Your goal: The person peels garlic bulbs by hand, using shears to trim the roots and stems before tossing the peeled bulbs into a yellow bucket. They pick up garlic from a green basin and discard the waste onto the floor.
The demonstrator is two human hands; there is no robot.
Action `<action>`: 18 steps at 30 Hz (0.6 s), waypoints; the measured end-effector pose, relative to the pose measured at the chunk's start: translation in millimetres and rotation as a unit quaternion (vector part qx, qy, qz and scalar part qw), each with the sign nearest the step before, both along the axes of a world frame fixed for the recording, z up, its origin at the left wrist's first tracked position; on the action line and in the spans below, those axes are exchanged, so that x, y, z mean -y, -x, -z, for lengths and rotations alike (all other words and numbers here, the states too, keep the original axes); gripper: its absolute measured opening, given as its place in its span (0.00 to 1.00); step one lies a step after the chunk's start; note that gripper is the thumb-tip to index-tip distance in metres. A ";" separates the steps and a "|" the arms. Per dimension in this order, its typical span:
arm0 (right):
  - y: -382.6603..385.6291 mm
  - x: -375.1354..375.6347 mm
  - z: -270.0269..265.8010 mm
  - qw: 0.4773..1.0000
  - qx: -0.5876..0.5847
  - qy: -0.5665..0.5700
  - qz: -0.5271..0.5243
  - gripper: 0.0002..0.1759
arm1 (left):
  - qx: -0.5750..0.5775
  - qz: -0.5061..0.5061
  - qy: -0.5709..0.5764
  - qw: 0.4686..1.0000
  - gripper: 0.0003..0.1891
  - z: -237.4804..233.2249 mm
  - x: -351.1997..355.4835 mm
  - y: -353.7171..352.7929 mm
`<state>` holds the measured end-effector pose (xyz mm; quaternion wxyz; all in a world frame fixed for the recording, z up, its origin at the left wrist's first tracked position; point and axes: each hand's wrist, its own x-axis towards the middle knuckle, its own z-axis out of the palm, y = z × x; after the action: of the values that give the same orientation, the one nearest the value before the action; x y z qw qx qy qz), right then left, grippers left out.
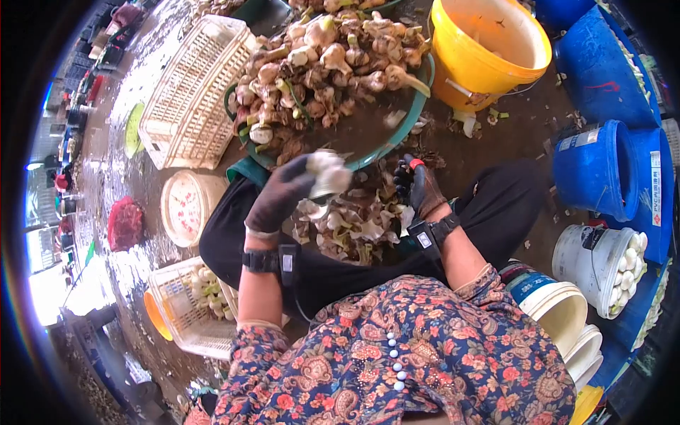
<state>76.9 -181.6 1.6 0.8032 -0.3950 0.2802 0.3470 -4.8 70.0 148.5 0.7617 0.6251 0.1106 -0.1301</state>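
Pale crates [193, 95] are standing left of the green basin [400, 144]. Nearer the person, the left forearm is angling up toward the basin, its gloved left hand [282, 195] bending inward and gripping a whitish, blurred garlic bulb [329, 173] by the near rim. Unpeeled bulbs [333, 60] are heaping up inside the basin; loose skins [354, 221] are lying just this side. Farther right, the right hand [423, 188] is curling its dark-gloved fingers; I can't tell what they're holding. A yellow bucket [453, 74] is standing right of the basin.
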 end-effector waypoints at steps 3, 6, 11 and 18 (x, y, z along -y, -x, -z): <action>1.0 -4.7 0.9 0.994 0.031 0.096 -0.046 0.14 | -0.073 0.225 -0.449 0.861 0.17 49.8 -2.6 -7.0; 1.6 -12.1 -7.8 0.990 0.022 0.127 -0.050 0.14 | -0.157 0.296 -0.563 0.755 0.15 128.5 -6.3 -6.5; 5.5 -21.1 -9.4 0.991 0.079 0.101 -0.049 0.12 | -0.064 0.457 -0.568 0.681 0.25 283.2 7.7 33.9; 6.3 -21.5 -15.3 0.988 0.080 0.113 -0.071 0.13 | -0.193 0.479 -0.512 0.687 0.24 217.5 32.6 8.2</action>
<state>70.5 -160.0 16.8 0.7463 -0.5290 0.2234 0.3366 -13.0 37.4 -69.0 0.1194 0.8468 -0.0102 -0.5183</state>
